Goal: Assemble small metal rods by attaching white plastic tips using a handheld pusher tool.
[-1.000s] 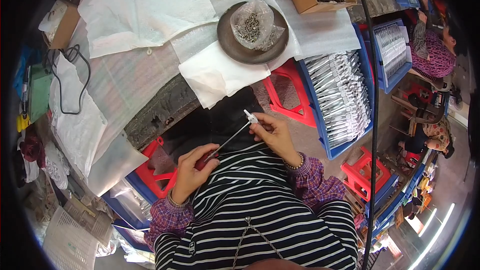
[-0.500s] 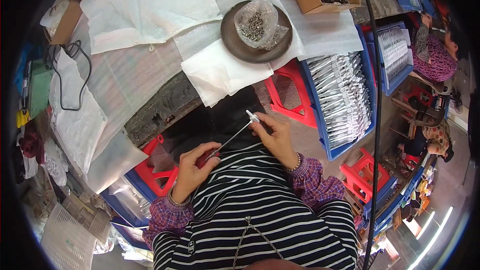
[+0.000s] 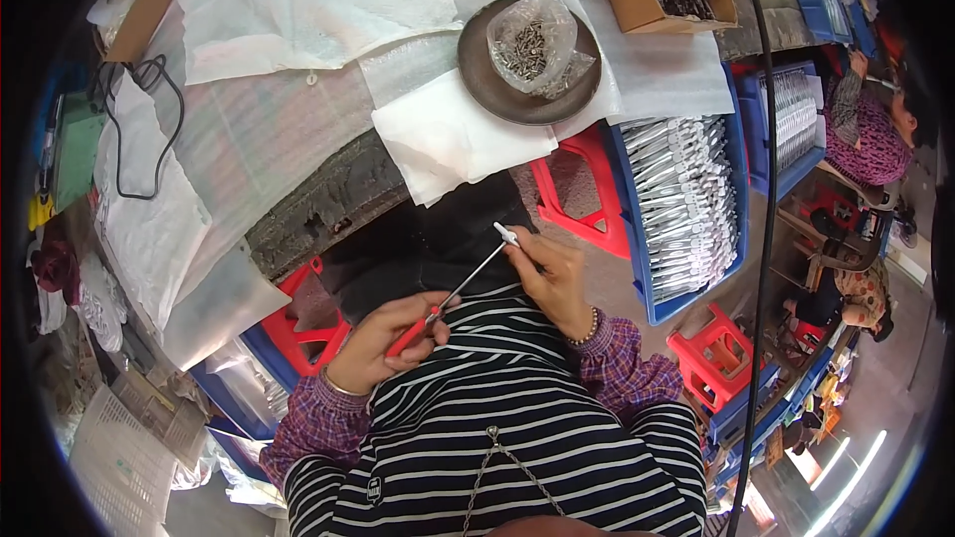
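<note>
A thin metal rod [image 3: 478,274] spans the gap between my hands, slanting up to the right above my lap. At its upper end is a small white plastic piece [image 3: 506,235], which my right hand [image 3: 550,273] pinches between thumb and fingers. My left hand [image 3: 390,338] is closed around a red-handled tool [image 3: 406,338] at the rod's lower end. Fingers cover part of this tool, so its exact kind is unclear. Whether the tool grips the rod or only touches it, I cannot tell.
Ahead, a sheet-covered table holds a dark round plate [image 3: 477,89] with a bag of small metal parts [image 3: 532,48]. A cardboard box [image 3: 637,10] stands behind. At right are a blue bin [image 3: 741,209] of silver-white pieces, red stools [image 3: 711,353], a hanging black cable [image 3: 768,189] and other people.
My left hand has turned and its fingers have shifted, so more of the red handle shows. The right hand keeps its pinch on the white piece. The whole view has shifted slightly.
</note>
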The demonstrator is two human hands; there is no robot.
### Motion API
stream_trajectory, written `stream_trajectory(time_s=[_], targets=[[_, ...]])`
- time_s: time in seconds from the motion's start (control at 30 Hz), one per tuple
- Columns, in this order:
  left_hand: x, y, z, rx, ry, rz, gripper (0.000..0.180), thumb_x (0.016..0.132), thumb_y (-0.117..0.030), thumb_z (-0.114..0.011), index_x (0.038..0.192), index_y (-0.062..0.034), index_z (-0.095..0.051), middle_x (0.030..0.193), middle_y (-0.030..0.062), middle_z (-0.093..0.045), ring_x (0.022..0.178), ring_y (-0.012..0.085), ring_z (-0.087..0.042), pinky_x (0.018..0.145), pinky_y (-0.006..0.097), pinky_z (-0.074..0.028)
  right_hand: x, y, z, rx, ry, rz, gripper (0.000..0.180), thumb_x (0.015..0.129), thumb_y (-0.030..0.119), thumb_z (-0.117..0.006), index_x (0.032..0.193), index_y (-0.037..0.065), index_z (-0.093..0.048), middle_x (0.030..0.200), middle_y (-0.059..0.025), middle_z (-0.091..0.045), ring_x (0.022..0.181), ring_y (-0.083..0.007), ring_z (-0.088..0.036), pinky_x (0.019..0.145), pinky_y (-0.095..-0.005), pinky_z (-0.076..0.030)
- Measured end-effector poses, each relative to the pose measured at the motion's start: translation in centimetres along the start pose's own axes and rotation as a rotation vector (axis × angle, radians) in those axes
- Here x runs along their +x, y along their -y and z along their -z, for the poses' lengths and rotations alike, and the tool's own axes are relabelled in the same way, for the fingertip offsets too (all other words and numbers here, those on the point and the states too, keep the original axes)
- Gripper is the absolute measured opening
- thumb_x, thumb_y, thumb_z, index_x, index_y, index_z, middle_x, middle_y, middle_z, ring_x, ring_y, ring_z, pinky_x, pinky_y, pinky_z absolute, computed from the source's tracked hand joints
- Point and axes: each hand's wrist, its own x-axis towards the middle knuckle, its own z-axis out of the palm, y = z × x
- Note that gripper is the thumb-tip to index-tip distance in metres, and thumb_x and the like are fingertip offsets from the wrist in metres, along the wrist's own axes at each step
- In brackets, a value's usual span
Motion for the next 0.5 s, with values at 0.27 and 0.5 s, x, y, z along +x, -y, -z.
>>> stream_trajectory(time_s=[0.27,0.5], targets=[[-0.2,-0.3,-0.2,0.558,-0.199,-0.247,0.025,0.089,-0.009,-0.055,0.110,0.0034,-0.061,0.065,0.0083,-0.059,0.036,0.0017,-0.038,0.033,0.015,-0.025,-0.4,-0.2,-0.7,-0.050,0.039,0.084,0.024,0.079,-0.001,-0.065,0.103,-0.001,-0.064,0.055,-0.0129,-0.050,0.041,-0.0172,-0.047,0.041,-0.0284,-0.035],[1.1,1.3,1.5,0.904,-0.326,-0.624,0.021,0.082,-0.003,-0.060,0.101,0.0037,-0.066,0.067,0.0078,-0.065,0.047,0.0052,-0.051,0.043,0.019,-0.039,0.1,-0.6,-0.9,-0.041,0.117,0.048,0.019,0.079,0.001,-0.065,0.098,-0.002,-0.065,0.054,-0.0148,-0.049,0.040,-0.0193,-0.049,0.041,-0.0301,-0.035]])
